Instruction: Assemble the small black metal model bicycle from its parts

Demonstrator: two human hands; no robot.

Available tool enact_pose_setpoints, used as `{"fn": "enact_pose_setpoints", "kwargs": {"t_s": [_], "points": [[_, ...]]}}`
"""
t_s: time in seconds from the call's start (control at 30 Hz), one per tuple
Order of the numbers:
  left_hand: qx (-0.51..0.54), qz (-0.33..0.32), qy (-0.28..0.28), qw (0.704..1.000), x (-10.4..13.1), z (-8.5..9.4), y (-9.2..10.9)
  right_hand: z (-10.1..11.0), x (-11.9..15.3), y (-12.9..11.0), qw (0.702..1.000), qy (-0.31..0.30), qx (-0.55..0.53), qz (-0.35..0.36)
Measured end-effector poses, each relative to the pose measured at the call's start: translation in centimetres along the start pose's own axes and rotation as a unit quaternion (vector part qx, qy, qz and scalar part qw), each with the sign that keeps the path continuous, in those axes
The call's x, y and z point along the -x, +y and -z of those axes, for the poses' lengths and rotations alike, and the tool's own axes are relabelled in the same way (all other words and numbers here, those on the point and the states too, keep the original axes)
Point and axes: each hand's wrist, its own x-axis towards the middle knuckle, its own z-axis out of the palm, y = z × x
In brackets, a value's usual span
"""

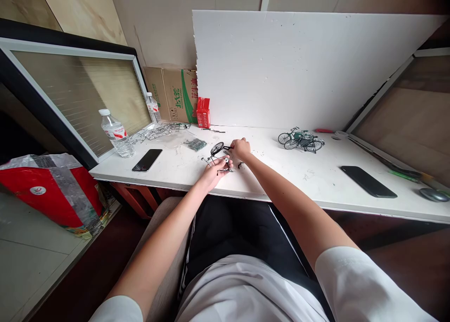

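My left hand (212,175) is closed around a partly built miniature bicycle (209,161), holding it tilted just above the front of the table. Its thin dark frame shows around the fingers, and a black spoked wheel (217,148) stands out beyond them. My right hand (241,148) is just beyond and to the right, fingers pinched together by a slim dark piece near the wheel. What lies between those fingertips is too small to make out. A small dark part (240,165) lies on the table below my right wrist.
Finished miniature bicycles (300,140) stand at the right back. A bag of small green parts (196,144) and black part frames (158,132) lie left. Phones (147,160) flank the work area, with water bottles (117,135) at left. A white board (298,69) rises behind the table (281,181).
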Motion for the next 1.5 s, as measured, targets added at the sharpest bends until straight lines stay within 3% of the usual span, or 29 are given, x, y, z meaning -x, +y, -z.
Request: {"fn": "enact_pose_setpoints", "kwargs": {"t_s": [0.2, 0.33, 0.43, 0.53, 0.63, 0.83, 1.1, 1.5], "points": [[0.002, -0.001, -0.008, 1.0, -0.2, 0.3, -0.2, 1.0, 1.9, 0.7, 0.993, 0.059, -0.098, 0.02], [-0.014, -0.006, -0.012, 1.0, -0.2, 0.4, -0.2, 2.7, 3.1, 1.8, 0.952, 0.099, -0.289, 0.02], [-0.016, -0.008, -0.009, 1.0, -0.1, 0.3, -0.2, 4.2, 4.8, 2.6, 0.917, 0.137, -0.372, 0.048], [-0.017, -0.008, 0.0, 1.0, -0.1, 0.2, -0.2, 5.2, 7.5, 3.0, 0.891, 0.121, -0.431, 0.079], [-0.036, -0.009, 0.005, 0.999, -0.3, 0.2, -0.4, 5.4, 10.6, 2.8, 0.869, 0.056, -0.484, 0.081], [-0.095, -0.018, -0.005, 0.995, -0.4, 0.4, -0.6, 4.8, 14.2, 1.6, 0.86, -0.022, -0.497, 0.117], [-0.119, -0.018, -0.034, 0.992, -0.4, 0.2, -0.6, 4.3, 15.0, 1.4, 0.881, 0.026, -0.46, 0.111], [-0.131, -0.007, -0.041, 0.99, -0.8, 0.2, -0.3, 3.3, 14.6, 2.2, 0.853, -0.005, -0.516, 0.08]]}}
